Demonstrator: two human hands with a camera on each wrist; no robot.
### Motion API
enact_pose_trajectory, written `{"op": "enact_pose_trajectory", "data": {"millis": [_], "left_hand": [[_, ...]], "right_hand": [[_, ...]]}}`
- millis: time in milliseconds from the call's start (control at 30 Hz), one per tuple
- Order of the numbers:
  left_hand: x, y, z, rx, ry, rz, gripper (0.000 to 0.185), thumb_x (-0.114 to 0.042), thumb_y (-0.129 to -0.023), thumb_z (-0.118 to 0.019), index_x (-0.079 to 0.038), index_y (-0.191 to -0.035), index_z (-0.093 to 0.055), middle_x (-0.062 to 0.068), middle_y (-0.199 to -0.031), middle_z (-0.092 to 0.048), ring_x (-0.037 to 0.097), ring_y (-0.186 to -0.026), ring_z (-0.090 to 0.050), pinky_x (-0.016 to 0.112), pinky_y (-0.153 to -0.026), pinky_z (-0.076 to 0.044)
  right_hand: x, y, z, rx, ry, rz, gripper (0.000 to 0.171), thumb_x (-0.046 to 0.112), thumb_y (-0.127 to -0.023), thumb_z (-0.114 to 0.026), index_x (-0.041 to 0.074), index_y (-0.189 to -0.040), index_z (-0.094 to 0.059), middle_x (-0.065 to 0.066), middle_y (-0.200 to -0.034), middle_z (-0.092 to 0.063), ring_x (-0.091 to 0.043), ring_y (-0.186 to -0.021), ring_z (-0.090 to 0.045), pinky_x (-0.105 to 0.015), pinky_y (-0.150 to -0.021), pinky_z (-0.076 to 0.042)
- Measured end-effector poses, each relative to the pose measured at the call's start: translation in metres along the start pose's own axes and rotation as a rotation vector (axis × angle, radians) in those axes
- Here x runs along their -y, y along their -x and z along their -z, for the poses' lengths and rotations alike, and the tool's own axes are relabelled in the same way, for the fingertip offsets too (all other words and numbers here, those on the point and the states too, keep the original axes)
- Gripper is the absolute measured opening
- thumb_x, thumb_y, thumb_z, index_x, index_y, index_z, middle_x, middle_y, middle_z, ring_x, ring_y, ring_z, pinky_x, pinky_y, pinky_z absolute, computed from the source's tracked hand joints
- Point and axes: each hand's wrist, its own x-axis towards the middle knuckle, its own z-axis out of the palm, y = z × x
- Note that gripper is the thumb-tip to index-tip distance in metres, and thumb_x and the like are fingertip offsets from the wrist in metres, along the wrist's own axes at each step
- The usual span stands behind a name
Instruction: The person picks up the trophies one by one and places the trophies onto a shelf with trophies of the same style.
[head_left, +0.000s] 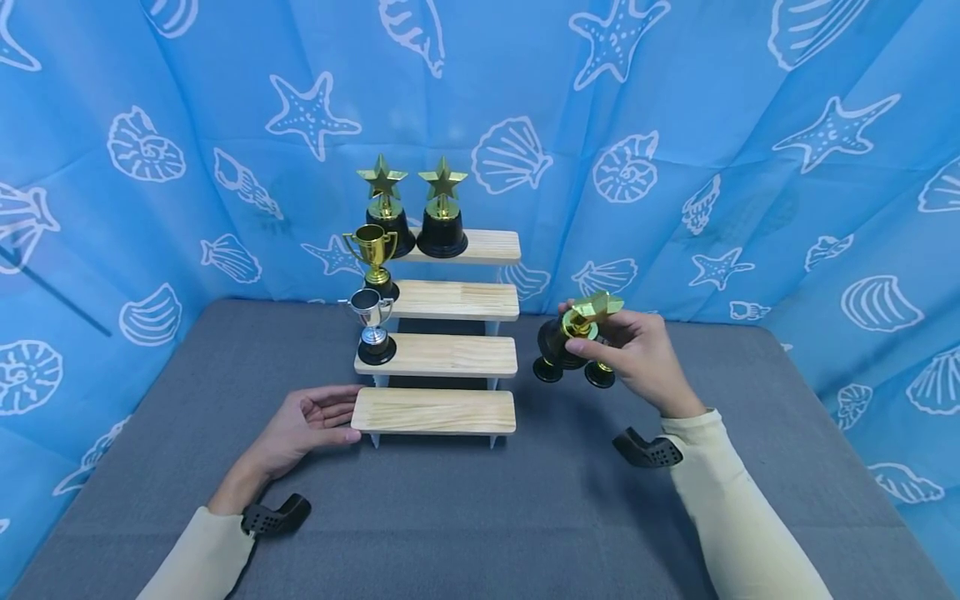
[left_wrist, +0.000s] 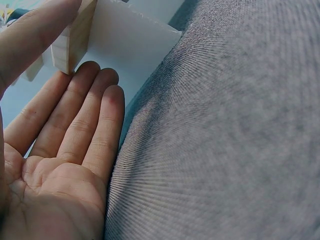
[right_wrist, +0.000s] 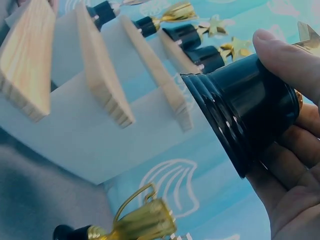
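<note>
Head view: right hand (head_left: 637, 354) grips star trophy (head_left: 581, 329), tilted, in the air right of the stepped wooden stand (head_left: 438, 354). Left hand (head_left: 311, 421) flat, fingers straight, touching the lowest step's left end.
Left wrist: palm (left_wrist: 60, 165) open, holding nothing.
Right wrist: fingers (right_wrist: 292, 62) curled round the black trophy base (right_wrist: 240, 107)
</note>
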Motion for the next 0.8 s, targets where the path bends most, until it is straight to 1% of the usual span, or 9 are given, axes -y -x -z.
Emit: {"op": "enact_pose_trajectory", "data": {"millis": [100,300,467,633,800], "left_hand": [[0.001,0.000,0.001,-0.001,-0.002,0.002,0.071,0.008,-0.083,-0.077,0.021,-0.141,-0.039,0.038,-0.141,-0.048,0.012,-0.117,-0.064,0.029,-0.100,-0.054],[0.001,0.000,0.001,-0.007,0.003,0.017,0.071,0.008,-0.083,-0.078,0.019,-0.142,-0.040,0.036,-0.142,-0.048,0.013,-0.118,-0.065,0.030,-0.100,-0.054],[0.000,0.000,0.002,-0.002,0.001,0.013,0.072,0.008,-0.083,-0.078,0.019,-0.143,-0.040,0.035,-0.142,-0.049,0.013,-0.118,-0.064,0.030,-0.100,-0.054],[0.000,0.001,0.002,-0.002,0.005,0.016,0.072,0.008,-0.083,-0.078,0.019,-0.143,-0.040,0.034,-0.142,-0.049,0.012,-0.118,-0.064,0.030,-0.100,-0.054],[0.000,0.001,0.002,-0.003,0.003,0.016,0.072,0.008,-0.083,-0.078,0.019,-0.143,-0.040,0.034,-0.142,-0.050,0.013,-0.118,-0.064,0.030,-0.100,-0.054]], "right_hand": [[0.006,-0.006,-0.001,-0.003,0.009,0.015,0.040,0.000,-0.088,-0.078,-0.007,-0.126,-0.067,-0.020,-0.128,-0.067,-0.018,-0.122,-0.063,-0.025,-0.102,-0.053],[0.014,-0.014,-0.004,-0.003,0.030,0.037,0.038,0.001,-0.088,-0.079,-0.003,-0.124,-0.070,-0.011,-0.127,-0.069,-0.019,-0.121,-0.063,-0.026,-0.102,-0.053],[0.018,-0.021,-0.005,-0.015,0.070,0.040,0.036,0.004,-0.088,-0.080,-0.001,-0.122,-0.072,-0.011,-0.127,-0.069,-0.017,-0.119,-0.064,-0.026,-0.100,-0.054],[0.022,-0.027,-0.009,-0.029,0.079,0.042,0.036,0.007,-0.088,-0.081,0.001,-0.122,-0.073,-0.012,-0.126,-0.070,-0.017,-0.114,-0.066,-0.028,-0.093,-0.058],[0.023,-0.033,-0.012,-0.029,0.059,0.052,0.035,0.008,-0.088,-0.081,0.002,-0.122,-0.073,-0.010,-0.125,-0.071,-0.018,-0.114,-0.067,-0.029,-0.095,-0.057]]}}
